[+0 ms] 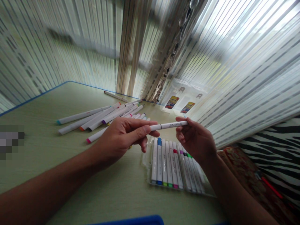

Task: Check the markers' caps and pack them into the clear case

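A white marker with printed lettering is held level between both hands. My left hand pinches its left end between thumb and fingers. At the other end, the fingertips of my right hand close on the marker. Below the hands lies a clear plastic case with several white markers side by side, their ends in blue, green, red, purple and black. Part of the case's right side is hidden by my right arm. Beyond my left hand, a loose pile of markers lies on the table.
Behind the case stands a clear lid with two yellow labels, near striped curtains. One marker lies apart at the table's back edge. A blue object shows at the front, and zebra-patterned fabric at the right.
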`<state>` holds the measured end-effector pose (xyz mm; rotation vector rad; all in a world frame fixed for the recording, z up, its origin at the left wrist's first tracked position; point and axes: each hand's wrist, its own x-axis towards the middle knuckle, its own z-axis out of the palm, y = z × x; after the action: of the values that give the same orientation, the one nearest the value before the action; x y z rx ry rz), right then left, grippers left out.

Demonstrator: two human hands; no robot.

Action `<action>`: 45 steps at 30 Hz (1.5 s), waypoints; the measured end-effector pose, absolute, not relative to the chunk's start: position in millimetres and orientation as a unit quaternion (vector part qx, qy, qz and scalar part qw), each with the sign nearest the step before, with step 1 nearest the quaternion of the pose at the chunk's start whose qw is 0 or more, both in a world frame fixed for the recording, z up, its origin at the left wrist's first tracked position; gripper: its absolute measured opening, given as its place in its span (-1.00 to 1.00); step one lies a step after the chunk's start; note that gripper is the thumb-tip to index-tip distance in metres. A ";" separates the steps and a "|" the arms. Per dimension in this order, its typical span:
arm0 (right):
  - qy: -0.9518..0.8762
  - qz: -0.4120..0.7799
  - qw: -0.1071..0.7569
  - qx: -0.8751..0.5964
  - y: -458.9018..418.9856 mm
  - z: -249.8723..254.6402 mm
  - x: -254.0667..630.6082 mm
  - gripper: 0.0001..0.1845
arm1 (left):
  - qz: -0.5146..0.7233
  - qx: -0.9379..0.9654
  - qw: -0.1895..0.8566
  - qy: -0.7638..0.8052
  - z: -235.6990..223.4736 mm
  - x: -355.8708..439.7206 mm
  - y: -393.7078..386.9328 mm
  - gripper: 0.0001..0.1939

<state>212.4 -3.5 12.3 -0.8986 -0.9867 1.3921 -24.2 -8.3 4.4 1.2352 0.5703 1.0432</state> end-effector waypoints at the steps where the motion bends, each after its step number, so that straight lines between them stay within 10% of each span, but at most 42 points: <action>1: -0.418 0.593 0.571 -0.384 -3.4 12.2 212.6 -0.79 | 0.460 0.556 0.642 0.258 5.3 -24.1 -8.6 -0.77; 45: -0.715 0.306 0.379 -0.501 -22.4 -1.3 201.0 -0.67 | 0.367 0.648 0.550 0.378 -7.7 -17.2 -11.6 -0.81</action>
<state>201.0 -22.4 -1.3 -1.2807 -1.8275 0.7808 -17.2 -11.6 -7.7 1.5338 0.8941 0.8674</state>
